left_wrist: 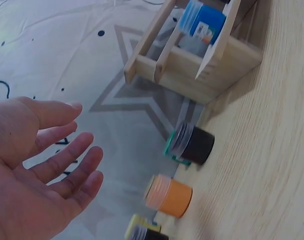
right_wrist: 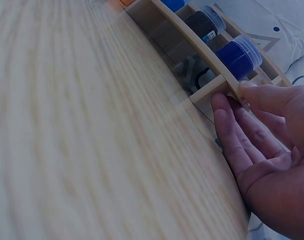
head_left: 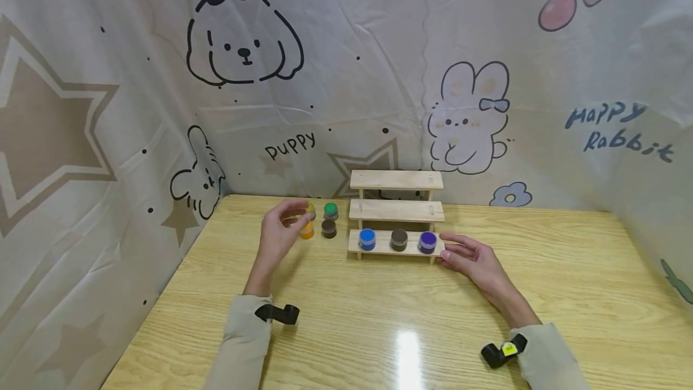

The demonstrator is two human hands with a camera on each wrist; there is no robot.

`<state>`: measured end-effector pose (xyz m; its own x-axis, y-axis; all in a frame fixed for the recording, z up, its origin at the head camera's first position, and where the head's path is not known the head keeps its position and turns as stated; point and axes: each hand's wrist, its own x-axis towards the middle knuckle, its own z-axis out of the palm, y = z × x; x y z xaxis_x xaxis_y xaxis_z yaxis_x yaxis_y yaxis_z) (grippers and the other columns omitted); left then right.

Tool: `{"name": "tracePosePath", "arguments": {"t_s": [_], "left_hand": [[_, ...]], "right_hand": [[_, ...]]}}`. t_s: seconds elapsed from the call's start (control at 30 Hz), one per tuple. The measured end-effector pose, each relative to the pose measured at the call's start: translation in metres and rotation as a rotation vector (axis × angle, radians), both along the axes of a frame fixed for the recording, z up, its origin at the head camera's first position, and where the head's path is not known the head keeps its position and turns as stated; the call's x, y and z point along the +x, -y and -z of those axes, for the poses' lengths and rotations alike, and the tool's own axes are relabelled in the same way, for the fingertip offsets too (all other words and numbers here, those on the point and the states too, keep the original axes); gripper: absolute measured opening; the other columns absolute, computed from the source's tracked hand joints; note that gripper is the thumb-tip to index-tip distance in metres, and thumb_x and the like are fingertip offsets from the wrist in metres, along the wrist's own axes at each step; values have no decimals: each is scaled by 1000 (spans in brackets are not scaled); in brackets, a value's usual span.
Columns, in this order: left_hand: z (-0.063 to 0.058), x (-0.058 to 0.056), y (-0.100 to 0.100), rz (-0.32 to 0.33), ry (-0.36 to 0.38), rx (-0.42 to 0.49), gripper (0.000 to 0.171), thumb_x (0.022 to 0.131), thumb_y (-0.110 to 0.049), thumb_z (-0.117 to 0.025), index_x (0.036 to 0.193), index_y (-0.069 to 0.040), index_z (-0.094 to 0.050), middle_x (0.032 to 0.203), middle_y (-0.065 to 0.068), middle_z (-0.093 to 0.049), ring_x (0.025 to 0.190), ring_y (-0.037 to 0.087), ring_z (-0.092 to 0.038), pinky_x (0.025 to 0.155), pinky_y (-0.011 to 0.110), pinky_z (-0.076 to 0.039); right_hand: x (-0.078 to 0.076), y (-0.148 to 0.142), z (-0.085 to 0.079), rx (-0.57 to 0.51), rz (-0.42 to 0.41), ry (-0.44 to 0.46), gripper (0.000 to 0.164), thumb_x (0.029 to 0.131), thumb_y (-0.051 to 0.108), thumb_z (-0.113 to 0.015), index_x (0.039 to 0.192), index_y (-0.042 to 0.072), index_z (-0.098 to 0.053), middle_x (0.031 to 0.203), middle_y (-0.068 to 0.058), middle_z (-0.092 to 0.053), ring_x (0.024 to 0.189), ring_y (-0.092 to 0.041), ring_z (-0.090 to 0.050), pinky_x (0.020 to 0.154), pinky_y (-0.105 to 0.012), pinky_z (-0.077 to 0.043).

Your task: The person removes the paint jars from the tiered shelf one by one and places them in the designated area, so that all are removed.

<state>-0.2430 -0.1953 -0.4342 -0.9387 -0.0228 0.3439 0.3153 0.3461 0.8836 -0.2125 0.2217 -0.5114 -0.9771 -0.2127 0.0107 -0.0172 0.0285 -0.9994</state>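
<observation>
A three-tier wooden display stand [head_left: 397, 210] stands on the table near the wall. Along its lowest tier sit a blue paint jar [head_left: 367, 239], a black paint jar [head_left: 399, 240] and a purple paint jar [head_left: 428, 243]. My right hand [head_left: 476, 263] grips that tier's right end, thumb and fingertips at the corner in the right wrist view. Over the loose jars at the left hovers my left hand [head_left: 280, 230], fingers relaxed and holding nothing. Nearest to it are an orange jar [left_wrist: 169, 196] and a yellow jar [head_left: 310, 209], both partly covered by the fingers in the head view.
Right of the left hand, a green jar [head_left: 331, 210] stands behind another black jar [head_left: 329, 229]. One more dark jar [left_wrist: 148, 234] shows at the bottom of the left wrist view. A printed cloth [head_left: 379, 77] hangs behind the wooden table [head_left: 335, 318].
</observation>
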Motion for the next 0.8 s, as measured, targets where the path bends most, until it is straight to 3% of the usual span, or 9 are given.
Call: {"name": "tracePosePath", "arguments": {"t_s": [0.17, 0.43, 0.63, 0.8], "left_hand": [[2, 0, -9, 48, -15, 8, 28, 94, -2, -73, 121, 5, -68, 120, 23, -68, 113, 36, -65, 100, 56, -50], [7, 4, -26, 117, 0, -11, 28, 95, -10, -74, 121, -1, -69, 122, 17, -68, 114, 33, -65, 98, 52, -52], [9, 6, -40, 165, -13, -10, 26, 94, -4, -75, 119, 1, -69, 118, 20, -69, 112, 40, -64, 97, 57, -52], [14, 7, -50, 183, -10, -30, 28, 94, -6, -75, 120, 2, -69, 116, 19, -70, 108, 35, -66, 95, 54, -54]], "right_hand": [[1, 0, -1, 5, 0, 5, 57, 99, 12, -70, 148, -7, -46, 137, -32, -58, 106, -13, -71, 92, -32, -58], [2, 0, -4, -2, 5, 25, 58, 99, 12, -70, 149, -7, -46, 135, -29, -61, 105, -14, -71, 92, -33, -58], [2, 1, -4, -11, 2, 30, 58, 99, 11, -70, 149, -7, -45, 135, -29, -61, 106, -15, -72, 93, -33, -57], [2, 1, -4, -9, -2, 18, 58, 100, 11, -69, 149, -7, -45, 135, -30, -60, 106, -16, -72, 92, -33, -58]]}}
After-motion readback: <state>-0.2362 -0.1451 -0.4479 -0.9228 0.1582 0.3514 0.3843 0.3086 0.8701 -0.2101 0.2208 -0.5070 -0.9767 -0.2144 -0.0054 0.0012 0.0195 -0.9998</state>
